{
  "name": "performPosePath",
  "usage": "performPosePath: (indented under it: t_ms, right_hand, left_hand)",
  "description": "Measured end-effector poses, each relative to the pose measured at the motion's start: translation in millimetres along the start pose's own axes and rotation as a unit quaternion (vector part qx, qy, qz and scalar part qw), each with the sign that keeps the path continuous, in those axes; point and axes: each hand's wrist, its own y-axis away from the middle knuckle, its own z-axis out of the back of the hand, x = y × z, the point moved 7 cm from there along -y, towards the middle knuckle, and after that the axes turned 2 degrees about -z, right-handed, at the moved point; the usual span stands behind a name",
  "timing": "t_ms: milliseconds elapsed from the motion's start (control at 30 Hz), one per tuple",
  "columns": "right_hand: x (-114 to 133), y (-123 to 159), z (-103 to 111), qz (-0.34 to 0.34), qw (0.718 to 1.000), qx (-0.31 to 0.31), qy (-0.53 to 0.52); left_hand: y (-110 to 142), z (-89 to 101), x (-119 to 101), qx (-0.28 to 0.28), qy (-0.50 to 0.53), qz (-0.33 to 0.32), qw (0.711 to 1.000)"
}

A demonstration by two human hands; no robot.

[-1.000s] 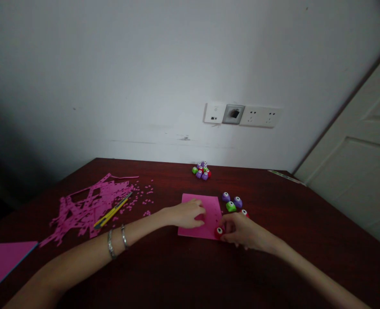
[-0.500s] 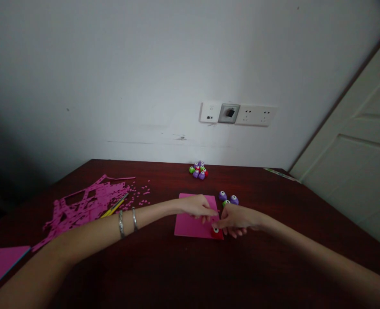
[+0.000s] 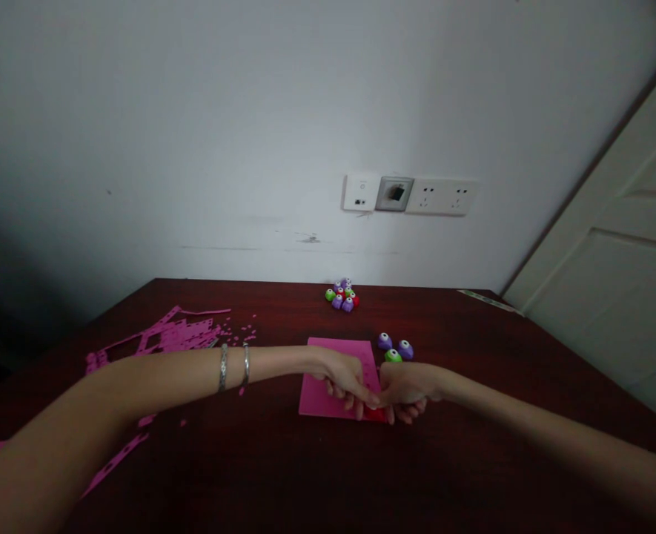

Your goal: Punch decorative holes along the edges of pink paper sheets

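Note:
A sheet of pink paper [image 3: 319, 397] lies flat, with a few small marks near its right edge. At its lower right corner is a small red paper punch [image 3: 376, 414], mostly hidden under my fingers. My left hand [image 3: 345, 378] reaches over the paper, fingers curled and pressed onto the punch. From the other side, my right hand [image 3: 408, 387] is closed around the same punch, its thumb meeting the left fingers. Just behind my right hand sit a green punch [image 3: 393, 356] and two purple punches [image 3: 405, 349], each with an eye-shaped top.
Several coloured punches [image 3: 343, 296] are clustered near the wall. Punched pink paper strips [image 3: 186, 334] and tiny cut-outs [image 3: 247, 329] lie at the left, partly behind my left arm. Wall sockets [image 3: 436, 197] are above the dark wooden table [image 3: 239, 460]. A door [image 3: 633, 259] stands at right.
My left hand has moved down and right, from above the paper onto the red punch. The punch's white eye top is now covered. My left forearm now hides the yellow tool.

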Motion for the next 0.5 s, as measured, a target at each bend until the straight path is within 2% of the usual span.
performPosePath:
  t_ms: [133,267,500]
  right_hand:
    - [-6,-3,-5,-0.053,0.996,0.072,0.022]
    - [-9,-7,-7,-0.060,0.992,0.108,0.022]
    - [-4,-11,-6,-0.044,0.994,0.097,0.040]
  left_hand:
    - [-13,-1.2,4,0.067,-0.008,-0.012,0.998]
    - [-19,-2.8,6,0.102,0.017,-0.009,0.995]
    - [-23,-7.9,8,0.117,0.052,-0.047,0.991]
